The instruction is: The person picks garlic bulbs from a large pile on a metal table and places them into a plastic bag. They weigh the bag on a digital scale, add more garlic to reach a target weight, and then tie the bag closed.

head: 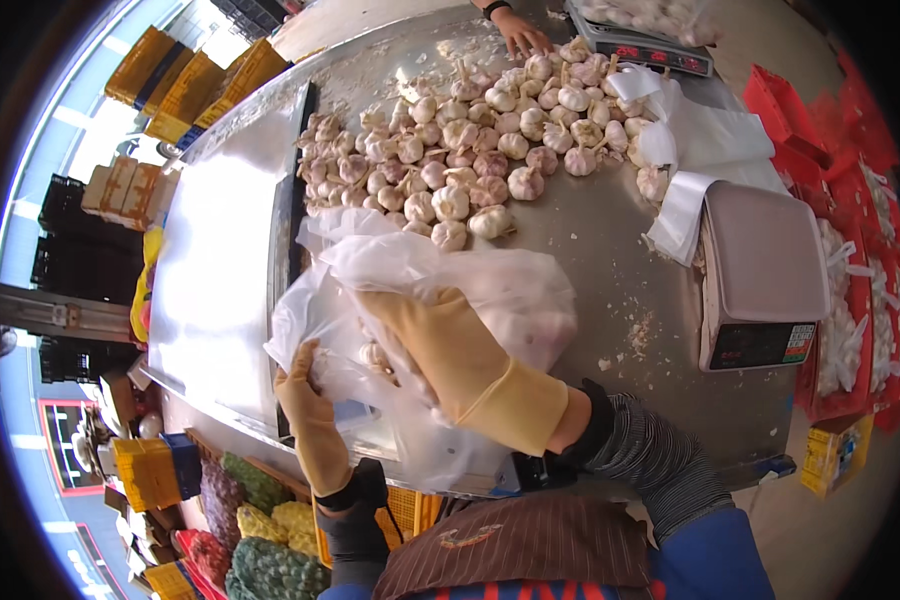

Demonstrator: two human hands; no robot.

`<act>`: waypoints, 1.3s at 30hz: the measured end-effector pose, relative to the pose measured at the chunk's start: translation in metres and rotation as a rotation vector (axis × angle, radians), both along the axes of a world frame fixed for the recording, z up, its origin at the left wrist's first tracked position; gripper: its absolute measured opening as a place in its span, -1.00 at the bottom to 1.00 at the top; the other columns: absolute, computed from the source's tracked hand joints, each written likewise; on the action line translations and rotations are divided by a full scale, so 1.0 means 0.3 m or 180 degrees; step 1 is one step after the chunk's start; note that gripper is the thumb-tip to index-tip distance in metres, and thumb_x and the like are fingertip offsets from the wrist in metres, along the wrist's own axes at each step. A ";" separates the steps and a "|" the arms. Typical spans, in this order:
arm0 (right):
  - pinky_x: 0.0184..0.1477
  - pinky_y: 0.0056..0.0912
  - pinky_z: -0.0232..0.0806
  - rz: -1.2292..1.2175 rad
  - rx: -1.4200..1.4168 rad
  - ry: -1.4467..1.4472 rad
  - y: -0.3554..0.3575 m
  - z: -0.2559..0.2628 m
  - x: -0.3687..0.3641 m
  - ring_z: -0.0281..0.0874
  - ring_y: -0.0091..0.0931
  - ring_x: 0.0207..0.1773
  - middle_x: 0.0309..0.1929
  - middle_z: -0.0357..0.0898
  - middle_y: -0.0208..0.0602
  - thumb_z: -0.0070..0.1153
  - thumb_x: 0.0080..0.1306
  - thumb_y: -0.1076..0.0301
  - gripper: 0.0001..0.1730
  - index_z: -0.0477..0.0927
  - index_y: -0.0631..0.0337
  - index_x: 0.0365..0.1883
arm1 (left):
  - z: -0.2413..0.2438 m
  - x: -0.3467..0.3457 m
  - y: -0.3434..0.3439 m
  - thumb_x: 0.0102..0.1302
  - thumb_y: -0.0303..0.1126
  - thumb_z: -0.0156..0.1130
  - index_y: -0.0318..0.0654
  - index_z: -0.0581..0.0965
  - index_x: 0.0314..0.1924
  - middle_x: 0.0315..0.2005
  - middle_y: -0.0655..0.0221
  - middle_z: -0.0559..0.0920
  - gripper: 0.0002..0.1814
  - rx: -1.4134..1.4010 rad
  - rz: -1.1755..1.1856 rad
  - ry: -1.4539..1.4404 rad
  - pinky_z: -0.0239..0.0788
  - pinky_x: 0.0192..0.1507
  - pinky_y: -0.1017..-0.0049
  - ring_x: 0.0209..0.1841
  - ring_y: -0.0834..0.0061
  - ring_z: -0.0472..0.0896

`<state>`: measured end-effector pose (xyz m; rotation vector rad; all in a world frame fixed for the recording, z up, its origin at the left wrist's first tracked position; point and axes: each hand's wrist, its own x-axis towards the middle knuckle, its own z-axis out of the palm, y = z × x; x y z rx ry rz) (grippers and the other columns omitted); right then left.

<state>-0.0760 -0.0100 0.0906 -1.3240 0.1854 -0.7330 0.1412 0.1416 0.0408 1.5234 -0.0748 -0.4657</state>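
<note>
My left hand (311, 424), in a tan rubber glove, pinches the edge of a translucent plastic bag (345, 262). My right hand (457, 352), gloved alike, reaches across the bag's mouth, its fingers hidden by film. Whether they grip anything cannot be seen. A garlic bulb (375, 356) shows through the opening between my hands. Just beyond my right hand, a filled part of clear plastic (529, 300) bulges with pale round shapes. A large heap of garlic bulbs (457, 142) lies on the metal table (607, 300) past the bag.
To the right stands a digital scale (765, 255), beside white plastic bags (712, 135). Another person's hand (521, 34) touches the heap's far side near a second scale (645, 52). Red crates (787, 112) line the right; a dark divider (292, 180) borders the heap's left.
</note>
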 end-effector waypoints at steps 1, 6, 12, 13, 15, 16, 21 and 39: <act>-0.64 -0.70 0.15 -0.0452 -0.0439 0.0416 -0.001 0.063 0.004 0.35 -0.69 -0.53 -0.58 0.37 -0.56 0.03 0.09 0.53 -0.46 0.37 0.24 0.11 | 0.103 -0.068 -0.050 0.14 -0.51 0.20 -0.40 0.57 -0.27 -0.45 0.35 0.61 -0.85 0.0008 -0.0026 -0.0271 0.47 -0.46 0.55 -0.48 0.51 0.58; -0.53 -0.55 0.23 -0.1238 -0.1160 0.1746 -0.105 -0.087 -0.252 0.35 -0.54 -0.55 -0.51 0.43 -0.41 -0.09 0.08 0.59 -0.42 0.41 0.09 0.14 | 0.390 -0.467 -0.236 0.08 -0.52 0.25 -0.38 0.58 -0.28 -0.43 0.39 0.64 -0.83 -0.0278 -0.1358 -0.0924 0.35 -0.37 0.68 -0.42 0.65 0.56; 0.00 -0.15 0.28 -0.2105 -0.2085 0.2610 0.003 -0.265 -0.379 0.44 -0.11 -0.05 -0.11 0.51 -0.02 -0.05 0.01 0.57 -0.47 0.47 0.16 0.03 | 0.336 -0.409 -0.238 0.04 -0.52 0.26 -0.41 0.57 -0.25 -0.39 0.38 0.63 -0.78 0.0087 -0.1329 -0.0329 0.33 -0.33 0.67 -0.38 0.64 0.55; -0.01 -0.15 0.29 -0.1978 -0.1474 0.2544 0.002 -0.271 -0.379 0.45 -0.12 -0.06 -0.12 0.51 -0.02 -0.04 0.02 0.55 -0.50 0.47 0.18 0.02 | 0.296 -0.350 -0.207 0.04 -0.53 0.25 -0.42 0.57 -0.25 -0.39 0.35 0.63 -0.78 0.0042 -0.1090 -0.0233 0.35 -0.33 0.66 -0.39 0.59 0.57; -0.02 -0.16 0.29 -0.1886 -0.0239 0.2393 0.000 -0.291 -0.383 0.46 -0.12 -0.06 -0.15 0.52 0.00 -0.03 0.05 0.51 -0.55 0.47 0.24 -0.02 | 0.211 -0.211 -0.129 0.05 -0.50 0.25 -0.42 0.55 -0.21 -0.36 0.29 0.62 -0.74 0.0022 -0.0619 -0.0201 0.41 -0.28 0.57 -0.37 0.50 0.59; -0.03 -0.16 0.30 -0.1835 -0.0329 0.2463 -0.016 -0.282 -0.393 0.46 -0.12 -0.07 -0.16 0.53 0.00 -0.02 0.06 0.50 -0.56 0.47 0.24 -0.02 | 0.162 -0.110 -0.062 0.05 -0.51 0.24 -0.42 0.54 -0.20 -0.35 0.27 0.62 -0.74 0.0173 -0.0429 -0.0043 0.42 -0.28 0.56 -0.37 0.48 0.59; -0.07 -0.22 0.33 -0.1975 -0.0009 0.3021 -0.042 -0.360 -0.467 0.50 -0.12 -0.11 -0.16 0.53 0.01 0.08 0.08 0.42 -0.55 0.46 0.21 0.00 | 0.115 0.010 0.051 0.07 -0.59 0.22 -0.37 0.40 0.06 -0.08 0.23 0.53 -0.52 0.1308 -0.0657 -0.1315 0.36 0.00 0.46 -0.06 0.39 0.52; -0.68 -0.62 0.04 -0.2058 -0.0117 0.1800 -0.068 -0.301 -0.375 0.11 -0.68 -0.72 -0.67 0.20 -0.53 -0.06 0.17 0.53 -0.61 0.49 0.17 0.00 | -0.056 -0.296 -0.023 -0.04 -0.49 0.13 -0.01 0.52 -0.12 -0.18 0.35 0.51 -0.61 0.2608 -0.3752 -0.4237 0.35 -0.14 0.26 -0.07 0.21 0.47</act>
